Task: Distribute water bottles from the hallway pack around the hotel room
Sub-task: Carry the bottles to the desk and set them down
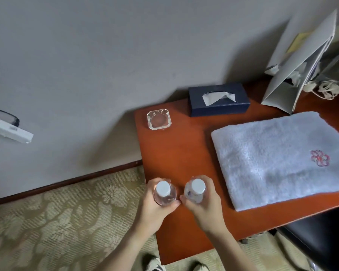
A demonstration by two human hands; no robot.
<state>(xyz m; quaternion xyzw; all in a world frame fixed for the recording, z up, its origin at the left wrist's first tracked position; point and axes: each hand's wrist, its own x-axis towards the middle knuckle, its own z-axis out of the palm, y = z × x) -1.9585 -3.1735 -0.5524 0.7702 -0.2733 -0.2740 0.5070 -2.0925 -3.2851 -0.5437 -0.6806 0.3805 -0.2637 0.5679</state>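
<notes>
Two clear water bottles with white caps stand upright side by side over the near left part of a reddish-brown wooden desk [176, 153]. My left hand [155, 208] grips the left bottle [164, 192] around its body. My right hand [205, 206] grips the right bottle [196, 190] the same way. Thumb tips of both hands nearly touch between the bottles. Whether the bottle bases rest on the desk is hidden by my hands.
A glass ashtray [159, 119] and a dark blue tissue box [218, 99] sit at the desk's back. A folded pale blue towel [278, 157] covers the right side. Paper bags [301, 61] stand at the far right. A black chair [321, 241] is near right. Patterned carpet [57, 222] lies to the left.
</notes>
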